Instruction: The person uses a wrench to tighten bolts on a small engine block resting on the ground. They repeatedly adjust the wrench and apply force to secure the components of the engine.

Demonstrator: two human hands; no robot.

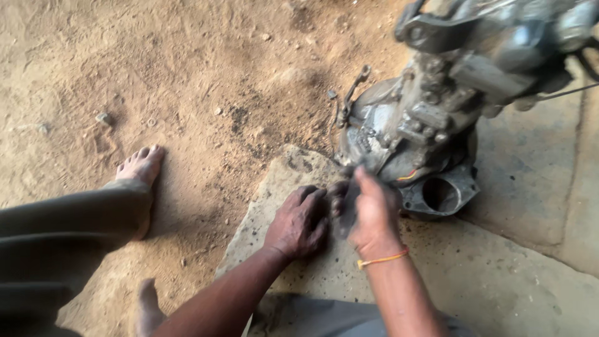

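Sandy dirt floor (187,81) surrounds a flat stone slab (486,274). On the slab stands a greasy metal engine casing (424,125). Just before it, the left hand (299,221) rests palm-down, fingers curled, gripping nothing visible. Beside it, the right hand (373,212) pinches a small dark part (347,203), too blurred to identify.

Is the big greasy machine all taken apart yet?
Not yet. The metal engine block stands mostly whole on the stone slab. The right hand grips a small dark part beside it; the left hand rests on the slab. The part is too blurred to name.
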